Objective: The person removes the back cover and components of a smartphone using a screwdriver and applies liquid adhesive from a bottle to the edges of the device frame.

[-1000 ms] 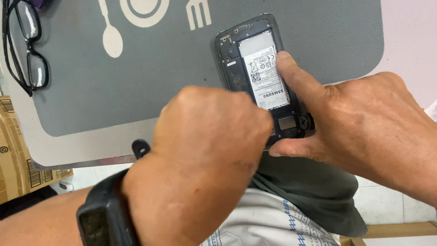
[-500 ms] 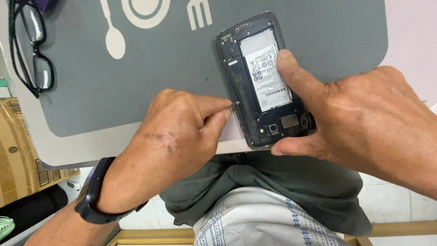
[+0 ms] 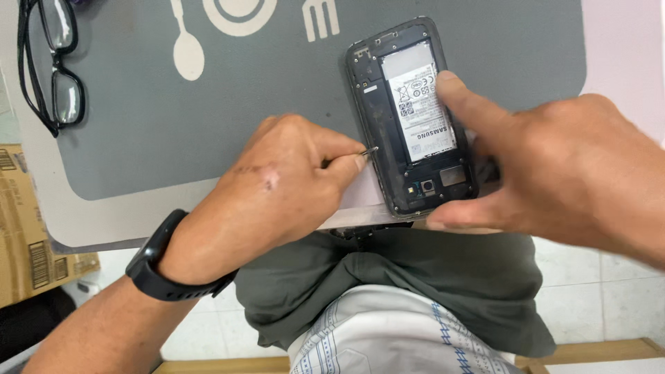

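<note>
Phone (image 3: 414, 118) lay back-cover off on grey mat (image 3: 208, 118), near table edge, camera end toward body. Held down by right hand (image 3: 554, 173): forefinger pressed on battery (image 3: 418, 104), thumb against near end of case, rest of hand covering right rim. Clamped on phone, fingers together.

Left hand (image 3: 277, 194) closed in pinch on thin metal tool (image 3: 369, 150), most likely tweezers or pin; too small to tell. Tip touched left rim of phone, about mid-length, just left of battery. Most of tool hidden inside pinch, only tip showing. Black band (image 3: 163, 266) on left wrist.

Around the grip:
- Glasses (image 3: 52, 66), black frame, folded, far left of pinch at mat's edge, well apart from phone.
- White spoon print (image 3: 188, 52) on mat, beyond left hand.
- Cardboard box (image 3: 31, 235) lower left, below table level.
- Green shirt (image 3: 388, 291) and patterned shorts (image 3: 388, 339) directly under both hands.
- Tiled floor (image 3: 596, 291) to the right.

In the way: right hand hid phone's right edge and part of near end. Left knuckles hid mat between pinch and table edge. Nothing between tool tip and phone rim.
</note>
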